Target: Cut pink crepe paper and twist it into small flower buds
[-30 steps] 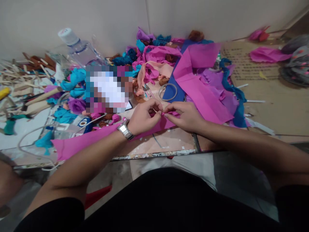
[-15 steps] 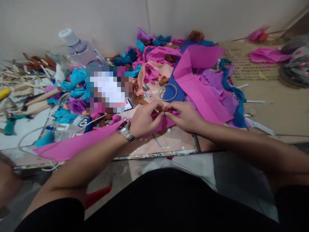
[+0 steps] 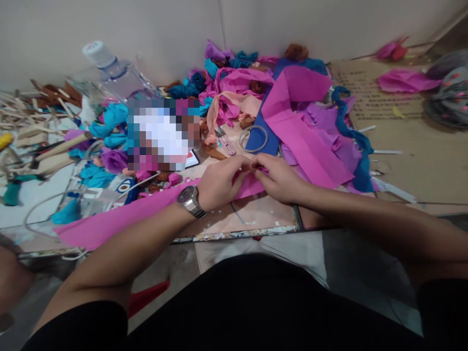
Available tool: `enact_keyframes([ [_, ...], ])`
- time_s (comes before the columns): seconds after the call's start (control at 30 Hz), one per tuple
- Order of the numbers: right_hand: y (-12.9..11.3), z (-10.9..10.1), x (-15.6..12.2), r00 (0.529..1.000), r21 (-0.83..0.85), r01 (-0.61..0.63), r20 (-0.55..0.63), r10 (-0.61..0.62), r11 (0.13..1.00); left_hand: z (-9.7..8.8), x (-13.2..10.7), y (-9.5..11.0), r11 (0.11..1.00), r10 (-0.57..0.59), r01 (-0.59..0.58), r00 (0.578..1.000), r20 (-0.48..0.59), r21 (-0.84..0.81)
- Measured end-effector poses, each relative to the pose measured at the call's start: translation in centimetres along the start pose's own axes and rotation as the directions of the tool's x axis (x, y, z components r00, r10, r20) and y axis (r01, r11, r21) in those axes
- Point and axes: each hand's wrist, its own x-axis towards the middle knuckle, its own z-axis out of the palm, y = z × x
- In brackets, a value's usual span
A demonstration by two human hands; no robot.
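Note:
A long strip of pink crepe paper (image 3: 117, 222) runs from the left along the table's front and up under my hands. My left hand (image 3: 218, 184), with a watch on its wrist, is closed on the strip's right end. Fingertips of my right hand (image 3: 280, 179) meet the left ones there and pinch the same paper. What the tips do exactly is hidden by the fingers. Just beyond my hands lie a grey ring (image 3: 266, 142), a small pair of pink-handled snips (image 3: 227, 144) and blue paper (image 3: 260, 127).
Crumpled coloured paper (image 3: 237, 80) is heaped at the back. A bottle (image 3: 122, 78) stands back left near wooden sticks (image 3: 25, 117). A phone (image 3: 190, 160) lies left of my hands, partly blurred out. Wide pink paper (image 3: 310, 136) and cardboard (image 3: 395, 165) lie right.
My left wrist has turned, so the watch face shows more. The fingers have shifted slightly at the paper, and the strip's left end has slid a little to the right.

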Motion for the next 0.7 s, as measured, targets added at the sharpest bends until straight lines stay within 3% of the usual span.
enact_keyframes([
  [0.17,-0.13,0.09,0.16,0.998,0.016,-0.051,0.034,0.05,0.999,0.21,-0.16,-0.21,0.997,0.066,-0.067,0.998,0.018,0.032],
  [0.37,0.03,-0.05,0.4,0.987,0.175,-0.143,0.093,0.128,0.974,0.38,-0.15,-0.25,0.984,0.146,-0.15,0.988,0.043,0.095],
  [0.7,0.1,-0.09,0.33,0.991,0.268,-0.123,-0.014,0.132,0.956,0.18,-0.18,-0.16,0.999,0.045,-0.045,0.999,0.028,0.023],
])
